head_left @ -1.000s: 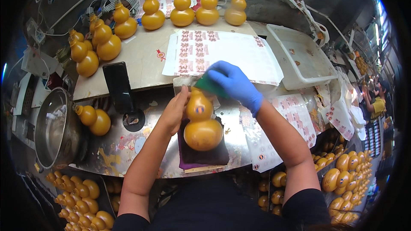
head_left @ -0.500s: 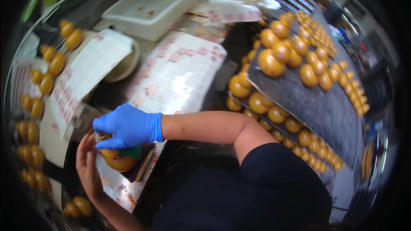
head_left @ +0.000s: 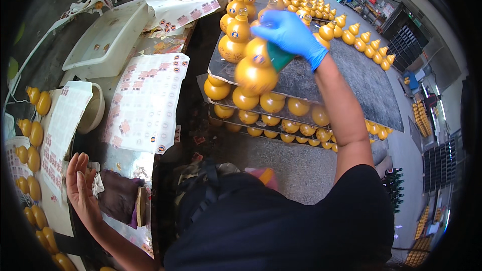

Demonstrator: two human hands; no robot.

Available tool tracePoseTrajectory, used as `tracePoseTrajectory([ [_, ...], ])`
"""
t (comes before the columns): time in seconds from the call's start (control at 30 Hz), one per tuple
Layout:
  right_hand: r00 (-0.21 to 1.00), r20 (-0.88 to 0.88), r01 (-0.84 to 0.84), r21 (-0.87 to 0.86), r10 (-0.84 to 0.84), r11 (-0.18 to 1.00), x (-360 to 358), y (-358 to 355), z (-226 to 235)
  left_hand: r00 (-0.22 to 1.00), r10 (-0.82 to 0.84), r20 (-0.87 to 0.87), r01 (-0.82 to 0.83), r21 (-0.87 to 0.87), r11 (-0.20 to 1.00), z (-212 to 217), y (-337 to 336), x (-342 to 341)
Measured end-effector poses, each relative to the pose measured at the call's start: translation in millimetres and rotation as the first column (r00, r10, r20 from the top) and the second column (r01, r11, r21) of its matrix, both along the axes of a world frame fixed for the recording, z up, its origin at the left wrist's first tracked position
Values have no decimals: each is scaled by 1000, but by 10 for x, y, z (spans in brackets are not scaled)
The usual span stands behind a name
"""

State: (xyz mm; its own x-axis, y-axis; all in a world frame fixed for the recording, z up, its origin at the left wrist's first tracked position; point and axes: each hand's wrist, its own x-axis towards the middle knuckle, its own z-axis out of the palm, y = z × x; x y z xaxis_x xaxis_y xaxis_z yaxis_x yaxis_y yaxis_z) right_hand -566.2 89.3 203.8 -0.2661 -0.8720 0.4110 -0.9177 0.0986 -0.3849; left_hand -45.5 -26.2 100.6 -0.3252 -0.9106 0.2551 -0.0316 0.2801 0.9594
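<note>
The gloved right hand [head_left: 293, 35] is grasping a blurred gourd-shaped bottle [head_left: 255, 68] above the crowded tray [head_left: 351, 78]; neighbouring bottles [head_left: 236, 35] possibly risk toppling. The left hand [head_left: 81, 188] is resting, fingers released.

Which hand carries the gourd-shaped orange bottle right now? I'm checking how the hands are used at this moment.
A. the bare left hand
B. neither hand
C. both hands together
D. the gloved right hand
D: the right hand, in a blue glove, grips the orange bottle at its green cap above the rack shelf, while the bare left hand lies open over the bench.
</note>
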Motion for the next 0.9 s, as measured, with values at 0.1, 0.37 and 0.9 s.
tracePoseTrajectory([
  [0.1, 967, -114, 225, -42, -228, 974, -674, 106, -122, 997, 27, 70, -26, -12, 1000, 17, 10, -52],
  [0.37, 938, -86, 334, -28, -336, 942, -1681, 28, -698, 975, 13, 220, -13, -1, 1000, 246, -78, 294],
  [0.9, 164, 952, -97, -247, 260, 964, 1506, -978, -940, 97, 820, 565, -628, -604, 490, 987, -1576, 3579],
])
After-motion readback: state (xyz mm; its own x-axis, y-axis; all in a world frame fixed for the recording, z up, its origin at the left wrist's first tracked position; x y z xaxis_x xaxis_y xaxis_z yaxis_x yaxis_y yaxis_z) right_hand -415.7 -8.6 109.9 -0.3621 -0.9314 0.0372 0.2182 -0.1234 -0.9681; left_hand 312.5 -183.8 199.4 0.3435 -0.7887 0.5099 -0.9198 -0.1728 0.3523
